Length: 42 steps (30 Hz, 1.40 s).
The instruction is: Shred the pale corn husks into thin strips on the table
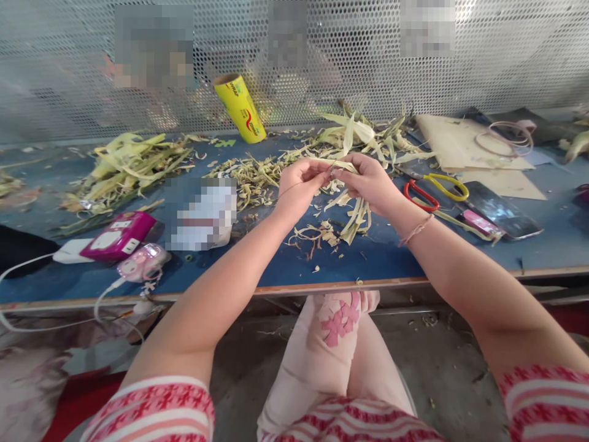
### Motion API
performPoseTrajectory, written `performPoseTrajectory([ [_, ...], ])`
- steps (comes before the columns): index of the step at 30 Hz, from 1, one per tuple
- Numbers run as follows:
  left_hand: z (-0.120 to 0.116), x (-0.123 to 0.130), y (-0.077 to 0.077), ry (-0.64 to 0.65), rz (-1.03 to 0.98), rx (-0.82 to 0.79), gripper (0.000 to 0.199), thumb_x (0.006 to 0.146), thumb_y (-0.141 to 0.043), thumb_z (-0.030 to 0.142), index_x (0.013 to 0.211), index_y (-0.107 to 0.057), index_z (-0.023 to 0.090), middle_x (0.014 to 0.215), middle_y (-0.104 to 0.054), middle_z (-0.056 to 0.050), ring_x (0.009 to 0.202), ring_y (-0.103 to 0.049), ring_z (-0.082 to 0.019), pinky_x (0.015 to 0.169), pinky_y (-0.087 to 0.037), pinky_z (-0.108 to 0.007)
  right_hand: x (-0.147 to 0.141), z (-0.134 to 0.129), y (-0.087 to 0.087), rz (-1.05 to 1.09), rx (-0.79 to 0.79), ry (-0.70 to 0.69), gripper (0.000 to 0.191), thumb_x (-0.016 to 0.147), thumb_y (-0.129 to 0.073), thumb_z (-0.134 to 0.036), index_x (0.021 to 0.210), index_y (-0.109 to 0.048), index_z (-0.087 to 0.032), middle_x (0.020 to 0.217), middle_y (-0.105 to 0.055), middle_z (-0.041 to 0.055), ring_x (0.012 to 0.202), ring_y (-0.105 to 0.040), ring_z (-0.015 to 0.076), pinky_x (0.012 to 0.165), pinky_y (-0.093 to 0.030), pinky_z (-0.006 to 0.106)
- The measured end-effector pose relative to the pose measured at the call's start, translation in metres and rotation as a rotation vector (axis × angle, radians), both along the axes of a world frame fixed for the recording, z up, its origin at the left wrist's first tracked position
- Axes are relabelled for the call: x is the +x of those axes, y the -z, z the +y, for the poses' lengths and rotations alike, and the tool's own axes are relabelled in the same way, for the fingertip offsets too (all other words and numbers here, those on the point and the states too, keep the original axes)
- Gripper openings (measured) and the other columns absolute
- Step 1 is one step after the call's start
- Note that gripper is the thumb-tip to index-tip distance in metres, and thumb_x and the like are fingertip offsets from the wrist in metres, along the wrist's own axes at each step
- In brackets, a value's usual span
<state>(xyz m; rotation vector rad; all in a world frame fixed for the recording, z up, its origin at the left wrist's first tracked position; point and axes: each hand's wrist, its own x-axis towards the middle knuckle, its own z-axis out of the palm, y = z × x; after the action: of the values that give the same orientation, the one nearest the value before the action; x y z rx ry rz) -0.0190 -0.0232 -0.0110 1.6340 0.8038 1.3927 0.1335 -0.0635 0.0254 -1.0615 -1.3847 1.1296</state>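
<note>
Above the blue table, my left hand (301,184) and my right hand (370,181) meet fingertip to fingertip. Both pinch a pale green strip of dried leaf (343,164) between thumb and fingers. Under my right hand hangs or lies a bunch of pale strips (356,222); whether it joins the held strip I cannot tell. Small curled scraps (322,234) lie on the table below my hands. Behind them spreads a heap of dried leaf pieces (257,175), with longer pale leaves (354,132) on top at the right.
Scissors (422,195) with red and yellow handles and a phone (504,209) lie right. Cardboard (469,141) is behind them. A yellow tube (240,109) leans near the mesh screen (340,73). Left are a leaf bundle (133,162), a magenta box (119,235) and cables.
</note>
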Motion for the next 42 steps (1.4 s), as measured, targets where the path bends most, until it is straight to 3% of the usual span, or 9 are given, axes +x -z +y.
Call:
performPoseTrajectory([
  [14,-0.002,0.001,-0.003,0.013,0.017,-0.058,0.008,0.076,-0.072,0.021,0.082,-0.068,0.018,0.075,-0.066,-0.003,0.075,-0.065,-0.014,0.073,-0.054,-0.03,0.001,0.003,0.002,-0.011,-0.002,-0.044,0.026,0.08,-0.071,-0.024,0.067,-0.05,-0.018,0.05,-0.029,-0.0082,0.045,-0.023,0.0039,0.04,-0.021,0.019],
  [23,0.006,-0.004,-0.002,-0.165,0.036,0.036,0.008,0.073,-0.072,0.024,0.079,-0.068,0.019,0.079,-0.069,-0.002,0.08,-0.065,-0.015,0.077,-0.053,-0.029,0.003,0.003,0.001,0.074,-0.139,-0.156,0.039,0.082,-0.071,-0.025,0.062,-0.038,-0.02,0.051,-0.024,-0.0094,0.045,-0.017,0.0028,0.037,-0.018,0.018],
  [34,-0.004,0.004,-0.005,0.016,-0.038,-0.166,0.012,0.075,-0.072,0.028,0.081,-0.066,0.019,0.073,-0.067,-0.001,0.075,-0.065,-0.013,0.072,-0.053,-0.028,0.003,0.004,0.003,0.078,-0.189,-0.166,0.033,0.083,-0.071,-0.024,0.064,-0.044,-0.018,0.049,-0.025,-0.0103,0.042,-0.019,0.0014,0.036,-0.018,0.017],
  [42,-0.007,0.002,-0.009,0.052,-0.067,-0.253,0.013,0.073,-0.075,0.03,0.077,-0.066,0.021,0.058,-0.054,0.003,0.053,-0.049,-0.007,0.047,-0.037,-0.02,0.004,0.003,0.003,0.063,-0.194,-0.167,0.034,0.085,-0.069,-0.022,0.063,-0.042,-0.018,0.05,-0.023,-0.0103,0.043,-0.018,0.0015,0.037,-0.018,0.016],
])
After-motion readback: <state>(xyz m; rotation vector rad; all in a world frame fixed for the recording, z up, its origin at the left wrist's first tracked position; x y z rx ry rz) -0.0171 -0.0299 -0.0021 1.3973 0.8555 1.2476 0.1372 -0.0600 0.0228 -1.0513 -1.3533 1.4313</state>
